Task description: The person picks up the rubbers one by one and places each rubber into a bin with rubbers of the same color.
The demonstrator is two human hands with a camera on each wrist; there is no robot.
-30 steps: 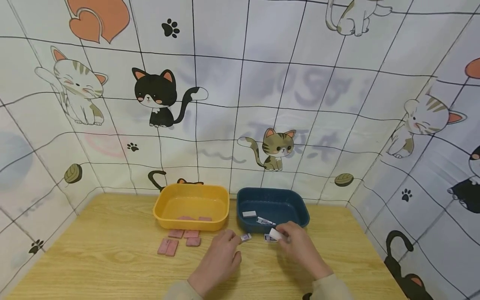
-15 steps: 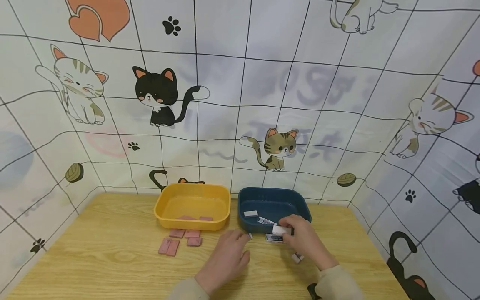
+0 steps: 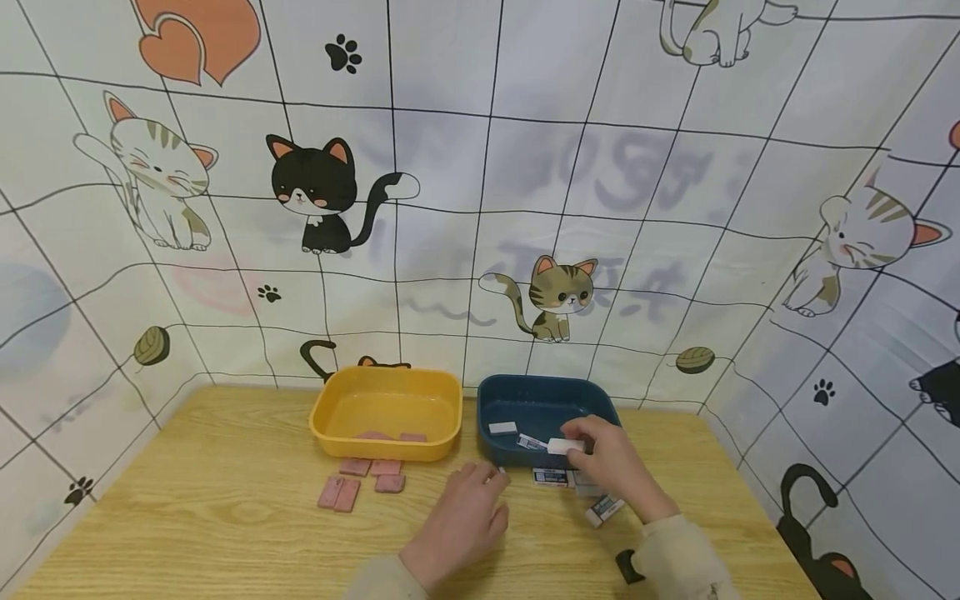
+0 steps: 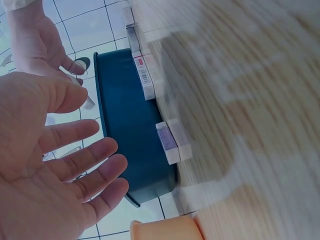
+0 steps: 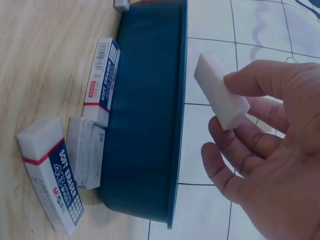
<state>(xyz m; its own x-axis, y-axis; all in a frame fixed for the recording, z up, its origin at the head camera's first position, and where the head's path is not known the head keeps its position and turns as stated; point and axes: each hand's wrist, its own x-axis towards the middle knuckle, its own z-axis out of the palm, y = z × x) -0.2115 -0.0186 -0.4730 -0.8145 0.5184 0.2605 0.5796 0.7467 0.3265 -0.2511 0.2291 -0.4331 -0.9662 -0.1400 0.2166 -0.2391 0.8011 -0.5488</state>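
My right hand pinches a plain white eraser between thumb and fingers. It holds the eraser just above the front rim of the dark blue bin. Two white erasers lie inside that bin, one plain and one in a printed sleeve. In front of it on the table are a sleeved eraser, grey-white blocks and a larger sleeved eraser. My left hand has relaxed, spread fingers and holds nothing. Nearest to it is a small purple-labelled eraser against the bin's front.
Left of the blue bin stands a yellow bin with a few pink pieces inside. Several flat pink blocks lie on the wooden table before it. A cat-printed sheet hangs behind and at the sides.
My right hand has lifted the white eraser up and slightly right, over the bin's rim, uncovering erasers on the table. My left hand has drifted right and covers most of the small eraser in the head view.
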